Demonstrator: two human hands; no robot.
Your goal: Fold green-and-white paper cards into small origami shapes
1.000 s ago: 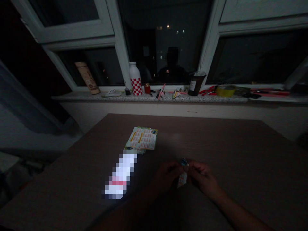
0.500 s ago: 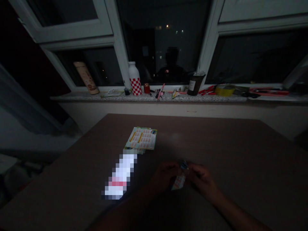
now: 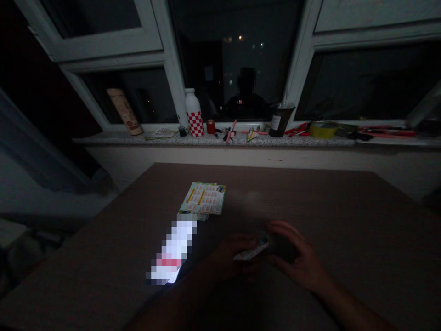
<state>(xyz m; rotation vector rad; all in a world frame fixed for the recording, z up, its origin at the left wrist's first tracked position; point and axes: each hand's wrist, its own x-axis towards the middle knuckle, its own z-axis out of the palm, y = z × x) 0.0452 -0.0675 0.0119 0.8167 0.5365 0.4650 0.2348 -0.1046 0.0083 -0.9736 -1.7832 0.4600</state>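
Over the near part of the brown table (image 3: 310, 207), my left hand (image 3: 230, 255) grips a folded piece of printed paper (image 3: 253, 251) between thumb and fingers. The paper is narrow and tilted, and dim light hides its finer folds. My right hand (image 3: 298, 257) is just to its right, thumb and fingers spread apart with nothing between them. Beyond my left hand lies a small stack of printed paper sheets (image 3: 203, 200) with orange-red panels. A brightly lit phone-like screen (image 3: 175, 248), blurred out, lies left of my left hand.
Along the granite windowsill (image 3: 155, 140) stand a tan tumbler (image 3: 124, 112), a red-checked white bottle (image 3: 194, 112), a small red jar (image 3: 211, 127) and a dark drink cup (image 3: 280, 120). Pens, a folded paper piece (image 3: 252, 134) and a yellow tape roll (image 3: 323, 130) lie there too. The room is dark.
My right hand has let go of the paper, opened and shifted slightly right. The paper has turned flatter in my left hand.
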